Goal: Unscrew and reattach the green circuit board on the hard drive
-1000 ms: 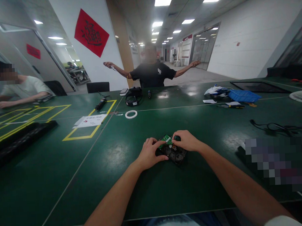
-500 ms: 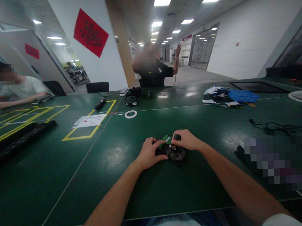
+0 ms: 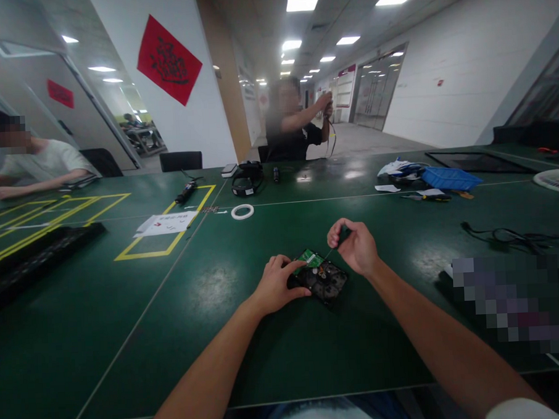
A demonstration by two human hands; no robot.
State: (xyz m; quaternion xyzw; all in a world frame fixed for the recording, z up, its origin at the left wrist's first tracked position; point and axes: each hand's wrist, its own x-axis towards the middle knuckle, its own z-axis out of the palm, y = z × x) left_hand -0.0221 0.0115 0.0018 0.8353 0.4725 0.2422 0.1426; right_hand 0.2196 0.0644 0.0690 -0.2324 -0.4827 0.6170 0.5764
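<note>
A hard drive point(image 3: 329, 282) with a dark metal body and a green circuit board point(image 3: 307, 256) lies flat on the green table in front of me. My left hand point(image 3: 278, 285) grips its left side, thumb at the near edge and fingers reaching over the board. In my right hand point(image 3: 358, 248) is a small screwdriver point(image 3: 344, 234) with a dark handle, held above and right of the drive. Its thin shaft slants down toward the board's right edge. Whether the tip touches anything is too small to tell.
A roll of white tape point(image 3: 242, 212) and a paper sheet point(image 3: 165, 224) lie ahead to the left. A blue tray point(image 3: 451, 178), a screwdriver point(image 3: 427, 197) and black cables point(image 3: 516, 235) are on the right. Two people sit beyond the table.
My right hand has lifted up and right from the drive with the screwdriver, uncovering the shaft and board edge. My left hand stays put. The person opposite has brought an arm across.
</note>
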